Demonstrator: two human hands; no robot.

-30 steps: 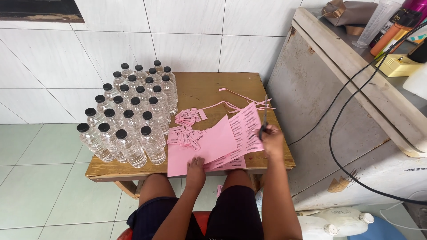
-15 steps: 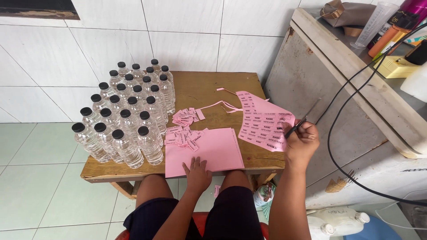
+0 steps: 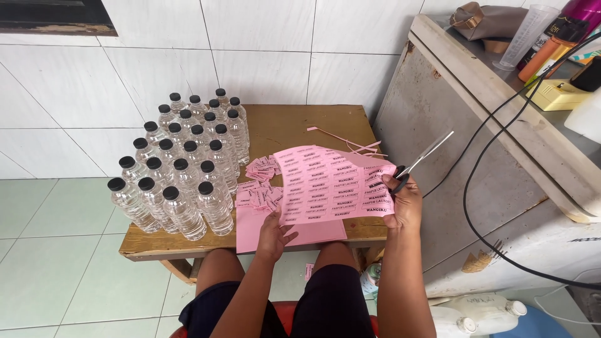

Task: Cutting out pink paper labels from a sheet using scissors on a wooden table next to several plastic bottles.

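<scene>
Wooden table (image 3: 294,122), low, set against a white tiled wall; seated person's knees below its near edge. Clear plastic bottles (image 3: 181,166), black caps, massed in rows on the table's left half. Printed pink sheet (image 3: 332,184), rows of dark label text, now lifted and spread flat between both hands over the table's near centre; half a second ago it hung out to the right, past the table edge, from the right hand alone, and a second ago it lay fanned on the stack. Judged: the sheet has been brought round and squared up for a cut. Plain pink sheets (image 3: 300,233), a stack lying on the table under the lifted sheet, no longer pressed by the left hand. Left hand (image 3: 273,233), thumb and fingers pinching the printed sheet's lower left corner. Right hand (image 3: 404,201), closed on the sheet's right edge and on the scissors' dark handles together. Scissors (image 3: 426,153), blades slightly parted, pointing up and right, away from the sheet; the paper lies left of the handles, not between the blades. Cut pink labels (image 3: 260,181), a loose heap just beside the bottles. Pink trimmings (image 3: 350,143), thin strips on the far right of the table.
</scene>
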